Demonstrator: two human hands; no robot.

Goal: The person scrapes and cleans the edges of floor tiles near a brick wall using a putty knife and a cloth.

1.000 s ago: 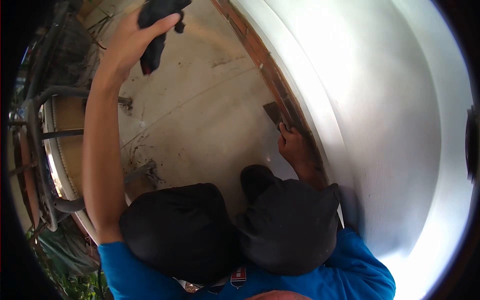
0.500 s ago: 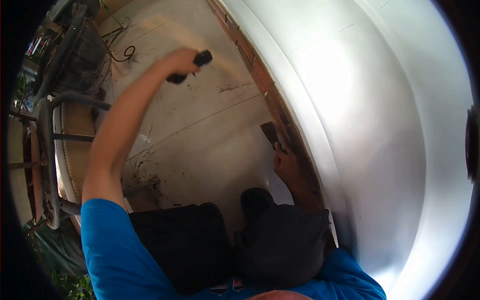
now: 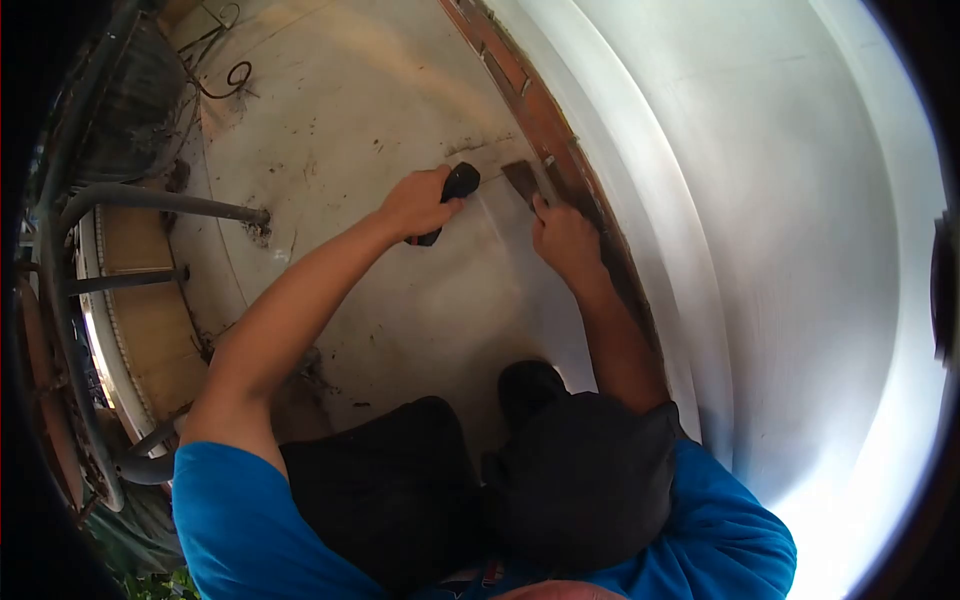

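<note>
My left hand [image 3: 418, 204] is wrapped round a black handheld tool [image 3: 461, 181] with a rounded end; its exact kind cannot be made out. The hand hovers over the pale floor [image 3: 400, 300], left of the scraper. In my right hand [image 3: 568, 242] is a scraper [image 3: 520, 181] with a wide flat dark blade, the fingers closed on its handle. The blade lies over the floor right beside the reddish-brown brick strip [image 3: 535, 105] at the foot of the white wall [image 3: 790, 250].
On the left stands a metal frame [image 3: 150, 197] with bars reaching over the floor. A curled dark rod [image 3: 238, 78] lies at the upper left. Bits of dirt [image 3: 318, 372] are scattered on the floor. My dark-clothed knees [image 3: 385, 460] are at the bottom.
My left hand has swung right and down in view with the black tool, closer to the scraper. My right hand has moved up along the brick strip with the scraper.
</note>
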